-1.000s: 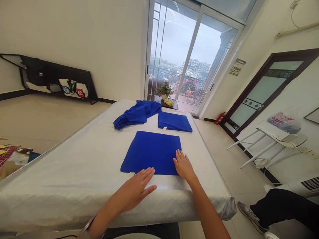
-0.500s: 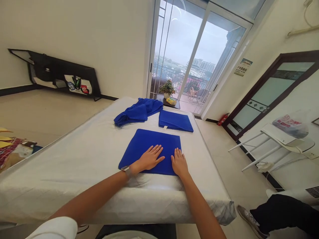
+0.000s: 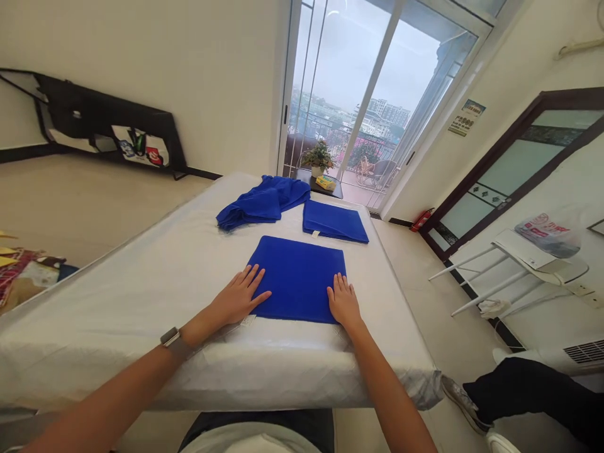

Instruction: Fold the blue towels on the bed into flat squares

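A folded blue towel (image 3: 298,275) lies flat near the front of a white-covered bed (image 3: 155,296). My left hand (image 3: 237,297) rests flat, fingers spread, on the towel's near left corner. My right hand (image 3: 344,303) lies flat on its near right corner. Neither hand grips anything. Farther back, a second folded blue towel (image 3: 334,221) lies flat, and a heap of unfolded blue towels (image 3: 260,202) sits to its left.
A glass sliding door (image 3: 358,100) with a small plant table (image 3: 319,165) stands beyond the bed. A white rack (image 3: 523,261) with a plastic bag is on the right. Another person's dark trouser leg and shoe (image 3: 509,399) are at lower right. A black bag (image 3: 104,129) leans on the left wall.
My left hand came onto the towel from the bed's front edge, then slid left across it to the near left corner. My right hand stayed put on the right corner.
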The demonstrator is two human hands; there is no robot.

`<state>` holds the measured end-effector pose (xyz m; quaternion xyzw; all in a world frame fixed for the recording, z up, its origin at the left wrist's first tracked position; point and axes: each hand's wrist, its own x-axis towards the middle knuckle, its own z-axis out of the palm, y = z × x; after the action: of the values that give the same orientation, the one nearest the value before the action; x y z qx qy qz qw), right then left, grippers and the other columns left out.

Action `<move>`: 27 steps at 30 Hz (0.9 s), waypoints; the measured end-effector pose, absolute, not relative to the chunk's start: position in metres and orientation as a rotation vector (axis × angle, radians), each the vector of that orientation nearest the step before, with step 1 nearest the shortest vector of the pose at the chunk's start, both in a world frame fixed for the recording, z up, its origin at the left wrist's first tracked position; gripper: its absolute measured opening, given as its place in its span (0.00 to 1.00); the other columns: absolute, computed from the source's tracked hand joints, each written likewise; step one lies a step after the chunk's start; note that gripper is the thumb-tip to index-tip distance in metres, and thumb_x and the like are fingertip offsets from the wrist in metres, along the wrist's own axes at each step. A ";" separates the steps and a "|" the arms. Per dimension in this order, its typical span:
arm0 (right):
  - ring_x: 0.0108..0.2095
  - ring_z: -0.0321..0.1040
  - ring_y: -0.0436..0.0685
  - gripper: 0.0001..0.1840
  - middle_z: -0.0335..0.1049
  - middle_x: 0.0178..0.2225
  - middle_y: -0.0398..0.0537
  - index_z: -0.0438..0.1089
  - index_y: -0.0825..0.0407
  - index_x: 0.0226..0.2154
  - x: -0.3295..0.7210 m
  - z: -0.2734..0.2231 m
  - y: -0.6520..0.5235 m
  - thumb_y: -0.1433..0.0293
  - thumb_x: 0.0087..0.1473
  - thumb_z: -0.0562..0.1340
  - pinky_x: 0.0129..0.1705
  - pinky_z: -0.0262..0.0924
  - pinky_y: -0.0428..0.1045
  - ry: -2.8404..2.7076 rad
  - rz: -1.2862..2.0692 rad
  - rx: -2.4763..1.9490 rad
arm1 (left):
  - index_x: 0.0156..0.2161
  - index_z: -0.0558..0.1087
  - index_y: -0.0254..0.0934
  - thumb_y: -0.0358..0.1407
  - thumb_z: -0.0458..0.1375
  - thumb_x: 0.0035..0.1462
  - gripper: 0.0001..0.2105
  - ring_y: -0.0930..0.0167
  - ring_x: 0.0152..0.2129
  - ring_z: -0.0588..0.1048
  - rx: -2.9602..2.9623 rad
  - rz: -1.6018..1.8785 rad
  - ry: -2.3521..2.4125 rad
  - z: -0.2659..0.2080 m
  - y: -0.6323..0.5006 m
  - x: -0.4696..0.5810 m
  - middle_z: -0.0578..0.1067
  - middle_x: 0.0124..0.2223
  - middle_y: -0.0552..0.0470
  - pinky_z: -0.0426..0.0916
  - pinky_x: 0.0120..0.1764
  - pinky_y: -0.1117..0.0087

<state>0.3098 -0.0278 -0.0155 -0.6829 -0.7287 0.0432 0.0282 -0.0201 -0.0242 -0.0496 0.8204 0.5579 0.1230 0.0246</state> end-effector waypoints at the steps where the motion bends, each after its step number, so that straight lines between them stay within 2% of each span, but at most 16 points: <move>1: 0.71 0.33 0.59 0.34 0.37 0.72 0.52 0.42 0.59 0.70 0.310 -0.013 -0.027 0.59 0.69 0.37 0.70 0.31 0.57 -2.269 0.122 -2.109 | 0.70 0.49 0.30 0.60 0.36 0.64 0.41 0.55 0.69 0.46 2.533 0.398 1.724 -0.050 -0.024 -0.020 0.50 0.72 0.38 0.48 0.66 0.53; 8: 0.71 0.33 0.58 0.35 0.36 0.72 0.51 0.41 0.61 0.70 0.313 0.002 0.008 0.58 0.69 0.36 0.70 0.31 0.57 -2.295 0.167 -2.119 | 0.71 0.47 0.34 0.60 0.38 0.65 0.39 0.57 0.69 0.47 2.529 0.447 1.722 -0.050 -0.024 -0.019 0.50 0.72 0.40 0.48 0.66 0.53; 14: 0.72 0.30 0.56 0.35 0.34 0.72 0.51 0.40 0.61 0.70 0.315 -0.017 0.033 0.59 0.69 0.36 0.70 0.29 0.55 -2.199 0.229 -2.129 | 0.70 0.52 0.32 0.61 0.36 0.64 0.40 0.59 0.68 0.51 2.528 0.328 1.780 -0.042 -0.025 -0.023 0.52 0.71 0.40 0.49 0.67 0.56; 17: 0.72 0.31 0.57 0.35 0.35 0.72 0.51 0.40 0.61 0.70 0.315 -0.025 0.033 0.59 0.69 0.37 0.70 0.29 0.55 -2.178 0.235 -2.104 | 0.68 0.56 0.26 0.62 0.35 0.63 0.43 0.56 0.67 0.54 2.484 0.297 1.898 -0.034 -0.016 -0.012 0.57 0.69 0.36 0.49 0.66 0.54; 20: 0.71 0.32 0.57 0.35 0.36 0.72 0.51 0.41 0.61 0.70 0.315 -0.027 0.032 0.59 0.69 0.37 0.70 0.29 0.55 -2.166 0.219 -2.084 | 0.67 0.58 0.24 0.63 0.33 0.62 0.45 0.56 0.67 0.53 2.526 0.322 1.852 -0.022 0.001 0.034 0.58 0.69 0.34 0.47 0.67 0.56; 23: 0.71 0.32 0.57 0.34 0.37 0.72 0.52 0.42 0.61 0.70 0.316 -0.026 0.031 0.60 0.69 0.38 0.70 0.30 0.55 -2.172 0.186 -2.091 | 0.67 0.58 0.26 0.60 0.31 0.65 0.42 0.61 0.68 0.54 2.665 0.383 1.524 -0.013 0.018 0.106 0.57 0.69 0.36 0.46 0.67 0.60; 27: 0.71 0.31 0.54 0.32 0.36 0.72 0.49 0.42 0.57 0.71 0.319 -0.027 0.029 0.63 0.69 0.38 0.70 0.30 0.53 -2.222 0.140 -2.086 | 0.68 0.55 0.26 0.54 0.29 0.68 0.37 0.63 0.68 0.53 2.724 0.489 1.259 -0.017 0.035 0.180 0.56 0.70 0.38 0.45 0.67 0.61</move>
<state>0.3193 0.0294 -0.0272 -0.6831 -0.7275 0.0458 0.0455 0.1804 0.0354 -0.0171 0.8947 0.4136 0.1607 0.0506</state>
